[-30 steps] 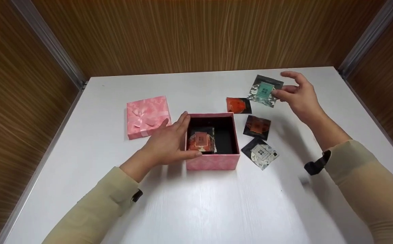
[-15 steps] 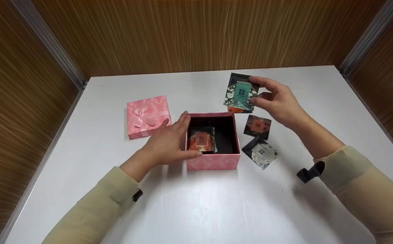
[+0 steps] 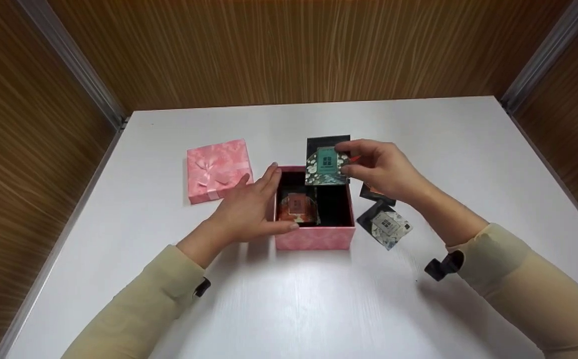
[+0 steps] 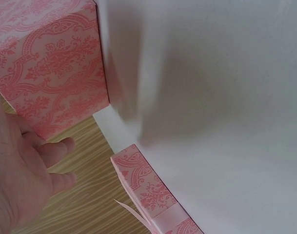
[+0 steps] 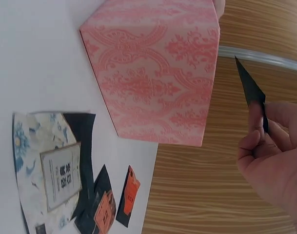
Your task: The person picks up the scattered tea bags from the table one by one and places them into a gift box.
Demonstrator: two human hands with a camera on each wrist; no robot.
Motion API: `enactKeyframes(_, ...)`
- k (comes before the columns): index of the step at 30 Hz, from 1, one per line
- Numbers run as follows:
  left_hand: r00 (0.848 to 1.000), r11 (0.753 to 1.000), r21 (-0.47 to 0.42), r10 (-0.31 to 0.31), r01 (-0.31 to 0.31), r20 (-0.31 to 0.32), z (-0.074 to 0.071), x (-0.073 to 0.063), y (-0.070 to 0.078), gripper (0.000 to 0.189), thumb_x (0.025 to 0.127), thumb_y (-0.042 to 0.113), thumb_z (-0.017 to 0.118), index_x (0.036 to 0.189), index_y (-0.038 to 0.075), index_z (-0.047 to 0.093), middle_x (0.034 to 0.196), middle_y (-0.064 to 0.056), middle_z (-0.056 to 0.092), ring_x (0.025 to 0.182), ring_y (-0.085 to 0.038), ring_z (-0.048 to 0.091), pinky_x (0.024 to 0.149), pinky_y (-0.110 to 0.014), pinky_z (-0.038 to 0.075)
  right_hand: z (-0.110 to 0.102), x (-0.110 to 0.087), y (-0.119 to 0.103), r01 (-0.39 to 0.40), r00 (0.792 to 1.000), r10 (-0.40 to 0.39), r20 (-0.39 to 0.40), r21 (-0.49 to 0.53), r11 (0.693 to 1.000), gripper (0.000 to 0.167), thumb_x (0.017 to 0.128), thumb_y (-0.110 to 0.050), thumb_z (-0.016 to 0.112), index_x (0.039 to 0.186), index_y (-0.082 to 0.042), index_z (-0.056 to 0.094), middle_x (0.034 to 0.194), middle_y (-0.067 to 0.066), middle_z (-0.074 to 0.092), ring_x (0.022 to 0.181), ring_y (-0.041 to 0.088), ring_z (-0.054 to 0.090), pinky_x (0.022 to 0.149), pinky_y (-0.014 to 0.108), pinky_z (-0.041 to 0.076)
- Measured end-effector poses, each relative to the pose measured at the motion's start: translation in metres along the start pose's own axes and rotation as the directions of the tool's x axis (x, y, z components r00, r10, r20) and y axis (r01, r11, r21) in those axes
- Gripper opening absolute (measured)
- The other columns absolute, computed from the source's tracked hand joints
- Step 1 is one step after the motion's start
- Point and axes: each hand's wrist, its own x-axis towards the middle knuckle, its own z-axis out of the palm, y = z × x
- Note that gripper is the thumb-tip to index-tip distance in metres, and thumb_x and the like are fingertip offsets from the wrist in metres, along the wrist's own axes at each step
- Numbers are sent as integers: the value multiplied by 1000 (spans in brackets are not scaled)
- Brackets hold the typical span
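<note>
Green-labelled sachet (image 3: 326, 167) is hanging aloft while, nearest us, a white floral sachet (image 3: 387, 227) is lying just beside the open pink gift box (image 3: 315, 240). The left hand (image 3: 245, 212) is lying spread along the box's left side, fingers extended, not clenching; inside, a red-labelled sachet (image 3: 297, 207) is sitting on the left. Farther back, the right hand (image 3: 387, 169) is pinching the green-labelled sachet by its right side, above the box's far side. It's looking light, thin, bendable and probably slick, so an edge pinch should be serving well. Off left, a bow-topped lid (image 3: 219, 172) is lying.
</note>
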Motion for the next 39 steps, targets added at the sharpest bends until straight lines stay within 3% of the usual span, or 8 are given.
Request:
enactKeyframes(7, 1000, 1000, -9, -2, 2, -3, 1, -1, 0, 126, 88, 93, 43, 170, 4, 7, 177, -11, 8, 153, -31, 40, 129, -55, 16, 16, -1, 0, 24, 998, -23, 55, -23, 999, 39, 97, -6, 75, 136, -3, 70, 126, 12, 72, 99, 21, 69, 82, 22, 56)
enactKeyframes(15, 1000, 1000, -7, -6, 6, -14, 2, 1, 1, 128, 86, 96, 39, 170, 4, 9, 177, -12, 10, 153, -31, 40, 129, -55, 17, 31, -1, 7, 80, 994, -67, 91, -156, 984, 39, 94, -7, 79, 132, -6, 74, 108, 7, 77, 96, 20, 67, 88, 45, 55)
enactKeyframes(19, 1000, 1000, -10, -9, 9, -12, 2, 0, 1, 128, 86, 96, 37, 170, 4, 9, 177, -12, 10, 153, -32, 40, 129, -55, 16, 36, -2, 8, 86, 992, -63, 112, -213, 973, 40, 94, -12, 79, 134, -9, 74, 107, 5, 77, 96, 20, 68, 86, 44, 57)
enactKeyframes(24, 1000, 1000, -11, -8, 8, -2, 1, 0, 2, 129, 85, 97, 35, 170, 5, 8, 177, -11, 8, 154, -31, 38, 130, -54, 16, 39, -1, 9, 99, 990, -67, 123, -277, 956, 41, 94, -18, 79, 135, -13, 74, 117, 5, 76, 104, 23, 68, 96, 47, 55)
enactKeyframes(29, 1000, 1000, -10, -1, 2, 2, 0, 1, 2, 129, 85, 98, 34, 170, 4, 7, 177, -11, 7, 156, -31, 34, 129, -54, 15, 42, 1, 10, 132, 985, -95, 143, -273, 953, 40, 94, -17, 79, 133, -12, 75, 125, 5, 75, 110, 22, 66, 102, 45, 53)
enactKeyframes(39, 1000, 1000, -31, -1, 0, -6, 0, 0, 1, 127, 87, 95, 39, 170, 5, 7, 177, -11, 7, 154, -30, 37, 129, -53, 19, 49, 4, 11, 166, 977, -117, 177, -292, 942, 39, 96, -19, 79, 134, -11, 74, 125, 6, 75, 111, 21, 67, 100, 45, 55)
